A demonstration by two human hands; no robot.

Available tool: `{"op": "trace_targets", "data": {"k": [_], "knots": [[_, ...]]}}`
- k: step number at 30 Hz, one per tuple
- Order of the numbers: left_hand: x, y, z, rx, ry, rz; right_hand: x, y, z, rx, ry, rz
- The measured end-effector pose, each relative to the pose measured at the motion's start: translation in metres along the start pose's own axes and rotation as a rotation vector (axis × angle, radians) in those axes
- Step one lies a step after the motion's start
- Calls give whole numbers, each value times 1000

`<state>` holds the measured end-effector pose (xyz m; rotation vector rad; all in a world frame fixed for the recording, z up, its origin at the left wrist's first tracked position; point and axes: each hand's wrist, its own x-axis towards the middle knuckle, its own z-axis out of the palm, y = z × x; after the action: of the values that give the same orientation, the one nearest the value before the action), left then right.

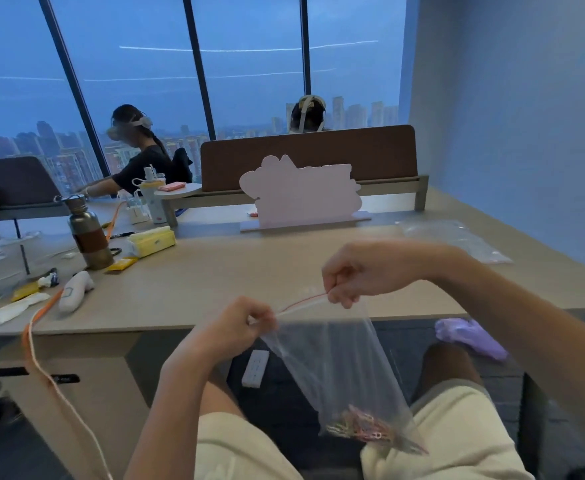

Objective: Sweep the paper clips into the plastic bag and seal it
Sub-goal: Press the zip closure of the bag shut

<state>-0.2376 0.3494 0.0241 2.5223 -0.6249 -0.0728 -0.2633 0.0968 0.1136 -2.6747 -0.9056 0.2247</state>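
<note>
A clear plastic bag [336, 362] hangs in front of the desk edge, over my lap. Its top has a red zip strip stretched taut between my two hands. My left hand [239, 327] pinches the left end of the strip. At the strip's right end, a little higher, my right hand [357, 271] pinches it too. Several coloured paper clips [363, 426] lie bunched in the bag's bottom corner, near my right thigh.
The beige desk [242, 271] holds a metal bottle [88, 233], a yellow box [154, 240], wrappers and a white device at the left, a pink cut-out stand [301, 195] at the back, and another clear bag [457, 237] at the right. Two people sit beyond the divider.
</note>
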Motion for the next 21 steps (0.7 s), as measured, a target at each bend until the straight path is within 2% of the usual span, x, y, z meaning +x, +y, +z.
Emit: {"op": "trace_targets", "data": {"k": [4,8,15,21], "knots": [[3,18,-17,59,73,80,-24,7,-13,-84,88,19],[1,46,-48,-44,148,176,-34,19,-26,-80,245,51],[25,69,-104,-264,350,164,-24,48,-61,162,531,116],[84,65,-138,-377,454,82,8,71,-101,265,596,146]]}}
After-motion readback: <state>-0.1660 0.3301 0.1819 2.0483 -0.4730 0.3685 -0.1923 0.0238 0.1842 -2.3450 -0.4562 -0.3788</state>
